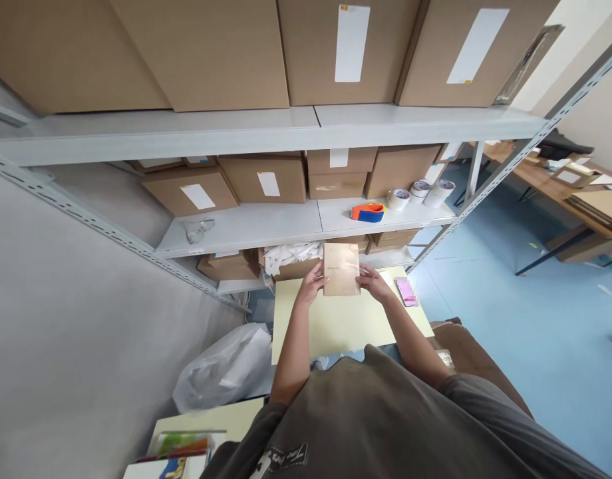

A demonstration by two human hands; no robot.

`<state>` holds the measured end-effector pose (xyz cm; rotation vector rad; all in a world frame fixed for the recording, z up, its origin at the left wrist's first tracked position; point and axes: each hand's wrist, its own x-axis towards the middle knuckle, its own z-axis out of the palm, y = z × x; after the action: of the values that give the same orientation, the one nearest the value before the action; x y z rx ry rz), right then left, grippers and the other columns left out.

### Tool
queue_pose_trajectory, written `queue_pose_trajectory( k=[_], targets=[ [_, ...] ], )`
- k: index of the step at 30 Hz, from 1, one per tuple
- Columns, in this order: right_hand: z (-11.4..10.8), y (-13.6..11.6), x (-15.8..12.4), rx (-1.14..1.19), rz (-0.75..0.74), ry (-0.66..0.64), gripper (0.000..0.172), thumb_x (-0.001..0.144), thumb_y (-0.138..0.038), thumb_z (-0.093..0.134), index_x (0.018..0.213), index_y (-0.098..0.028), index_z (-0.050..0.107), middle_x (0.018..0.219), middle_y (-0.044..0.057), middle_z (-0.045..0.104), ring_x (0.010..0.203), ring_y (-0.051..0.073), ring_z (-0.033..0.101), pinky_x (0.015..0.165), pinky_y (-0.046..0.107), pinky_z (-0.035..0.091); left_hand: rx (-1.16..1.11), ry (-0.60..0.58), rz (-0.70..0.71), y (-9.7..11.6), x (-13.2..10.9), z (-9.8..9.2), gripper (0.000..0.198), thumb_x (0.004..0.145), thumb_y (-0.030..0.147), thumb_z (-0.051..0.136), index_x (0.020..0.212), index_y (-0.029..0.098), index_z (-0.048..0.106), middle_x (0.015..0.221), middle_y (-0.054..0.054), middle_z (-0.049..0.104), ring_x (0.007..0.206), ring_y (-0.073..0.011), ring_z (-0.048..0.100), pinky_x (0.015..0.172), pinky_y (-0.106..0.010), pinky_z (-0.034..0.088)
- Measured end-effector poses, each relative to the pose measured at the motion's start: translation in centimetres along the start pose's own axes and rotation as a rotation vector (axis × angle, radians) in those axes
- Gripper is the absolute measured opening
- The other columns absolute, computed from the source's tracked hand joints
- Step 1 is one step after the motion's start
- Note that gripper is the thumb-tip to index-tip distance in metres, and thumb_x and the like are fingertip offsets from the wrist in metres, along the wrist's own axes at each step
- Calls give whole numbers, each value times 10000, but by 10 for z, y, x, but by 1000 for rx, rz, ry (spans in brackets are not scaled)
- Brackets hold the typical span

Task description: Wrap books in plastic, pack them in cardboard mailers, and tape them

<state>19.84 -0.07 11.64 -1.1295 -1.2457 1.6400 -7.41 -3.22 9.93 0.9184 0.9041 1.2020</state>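
A flat tan booklet [341,269], shiny as if in clear wrap, is held up over a pale yellow table [356,326]. Small printing runs across its middle, too small to read. My left hand [312,285] grips its left edge, and my right hand [374,282] grips the right edge. Both thumbs lie near the front face, while the other fingers are partly hidden at the sides. To the right of my right hand, a pink-purple item [406,291] lies on the table.
Ahead stands a grey metal shelf [246,226] with cardboard boxes [263,178], tape rolls [398,199], an orange-and-blue strap roll [368,213] and clear goggles [198,229]. White cloth [291,256] sits lower down. A plastic bag [223,369] lies left; a wooden desk [550,186] stands far right.
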Motion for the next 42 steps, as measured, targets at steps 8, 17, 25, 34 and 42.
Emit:
queue_pose_trajectory(
  k=[8,17,25,34,42],
  targets=[
    [19,-14,-11,131,-16,61,618,696,-371,924,1259,-309,676,963,10,808,895,253,750,789,381,591,222,194,35,-10,10,-7,776,761,400,947,1473,230,689,1359,-146,754,1230,-323,717,1086,-488,567],
    [54,8,5,-306,-334,3,511,881,-398,713,1387,-333,731,1499,80,675,1363,336,628,986,478,617,226,107,109,-16,18,35,651,820,453,896,1390,214,694,1268,-113,781,1142,-279,747,1043,-446,591],
    [26,9,24,13,-32,92,735,701,-450,902,1381,-304,661,1217,86,797,1081,334,748,939,518,613,-49,-2,5,0,15,-20,965,711,335,972,1579,252,560,1435,-125,709,1234,-305,700,1020,-430,593],
    [35,42,25,150,149,79,674,604,-374,934,1210,-317,644,1099,34,801,965,278,732,798,387,576,-86,155,-74,-47,2,-51,1068,707,161,890,1670,314,454,1542,-124,634,1182,-248,705,945,-354,597],
    [42,149,42,79,411,44,650,583,-330,869,1208,-315,691,1109,61,787,1031,301,728,895,451,582,31,388,-260,-123,-17,-81,939,674,149,852,1571,210,580,1572,-197,609,1303,-333,675,1035,-428,564]
  ],
)
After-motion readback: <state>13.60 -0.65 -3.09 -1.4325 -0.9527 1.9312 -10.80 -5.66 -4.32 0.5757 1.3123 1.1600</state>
